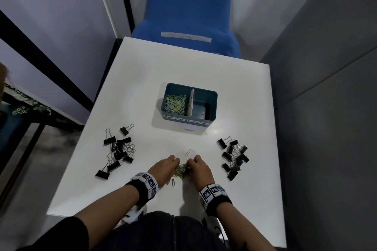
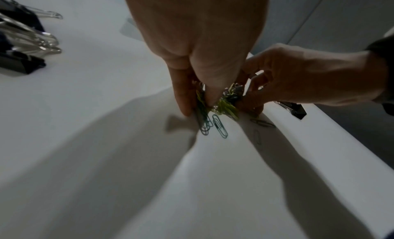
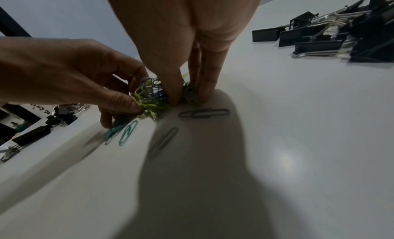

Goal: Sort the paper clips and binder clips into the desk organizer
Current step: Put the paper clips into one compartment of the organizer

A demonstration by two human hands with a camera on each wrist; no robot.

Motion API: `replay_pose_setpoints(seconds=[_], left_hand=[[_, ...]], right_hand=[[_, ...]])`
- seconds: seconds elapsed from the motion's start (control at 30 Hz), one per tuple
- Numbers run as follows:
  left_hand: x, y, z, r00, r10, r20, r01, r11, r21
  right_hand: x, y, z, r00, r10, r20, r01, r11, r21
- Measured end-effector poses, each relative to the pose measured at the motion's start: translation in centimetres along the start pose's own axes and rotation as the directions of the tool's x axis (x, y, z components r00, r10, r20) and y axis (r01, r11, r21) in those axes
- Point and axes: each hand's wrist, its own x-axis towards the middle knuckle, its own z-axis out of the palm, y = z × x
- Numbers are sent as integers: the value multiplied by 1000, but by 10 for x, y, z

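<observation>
A small pile of coloured paper clips [image 1: 181, 169] lies on the white table [image 1: 142, 87] near its front edge. My left hand [image 1: 166, 166] and right hand [image 1: 196, 167] close on the pile from either side, fingers curled into the paper clips [image 2: 224, 106] [image 3: 149, 101]. A few loose clips [image 1: 188, 152] [image 3: 203, 114] lie around them. The teal desk organizer [image 1: 212, 96] stands further back, its left compartment full of paper clips [image 1: 175, 103], its right one nearly bare. Black binder clips lie in a left pile [image 1: 118, 149] and a right pile [image 1: 233, 157].
A blue chair [image 1: 189, 12] stands behind the table's far edge. Grey partition walls close in on the right and left. White labels [image 1: 185, 121] run along the organizer's front.
</observation>
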Motion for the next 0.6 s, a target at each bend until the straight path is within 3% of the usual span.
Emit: replay_pose_setpoints(seconds=[0.13,0.3,0.6], left_hand=[[0,-8,0,998,-45,-33,41,994,-100],[-2,-9,-17,994,-31,-103,9,978,-210],[13,13,-123,952,81,-295,-165,948,-272]], right_hand=[[0,6,-4,999,33,10,-34,999,32],[-1,14,-8,988,143,-65,-128,973,192],[-14,19,-26,981,192,-33,-174,941,289]])
